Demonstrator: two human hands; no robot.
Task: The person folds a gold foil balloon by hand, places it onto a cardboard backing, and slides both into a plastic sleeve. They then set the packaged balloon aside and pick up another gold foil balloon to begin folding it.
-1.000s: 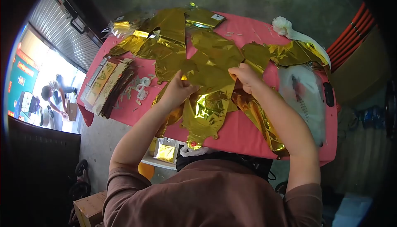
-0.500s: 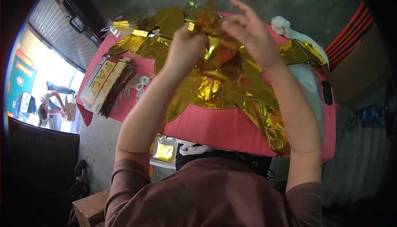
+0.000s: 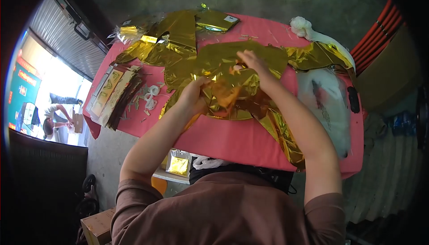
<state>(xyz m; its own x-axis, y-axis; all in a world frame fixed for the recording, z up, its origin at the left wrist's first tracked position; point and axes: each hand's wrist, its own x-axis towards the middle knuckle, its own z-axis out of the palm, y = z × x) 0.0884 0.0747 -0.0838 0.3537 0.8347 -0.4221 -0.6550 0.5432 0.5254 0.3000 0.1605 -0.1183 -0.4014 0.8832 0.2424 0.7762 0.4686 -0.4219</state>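
A flat, crinkled gold foil balloon [image 3: 241, 79] is spread between my hands over the table, throwing back bright and orange reflections. My left hand [image 3: 194, 95] is closed around its near left part, with some fingers hidden by the foil. On the far right side of the sheet, my right hand [image 3: 254, 64] has its fingers curled in a pinch at the foil. More flat gold foil [image 3: 176, 33] lies beyond my left hand, and a crumpled foil strip [image 3: 286, 138] runs under my right forearm toward the near table edge.
A pink-covered table [image 3: 223, 138] carries a stack of printed packets [image 3: 109, 95], white string [image 3: 153, 95], a labelled gold packet [image 3: 216, 21] and a clear plastic bag [image 3: 326, 106]. White netting [image 3: 301, 28] lies at the far right. A person [image 3: 58, 117] bends over a box outside the doorway.
Both hands have come down and nearer to me with the foil, which now lies more spread out. The labelled gold packet at the far edge has come into view.
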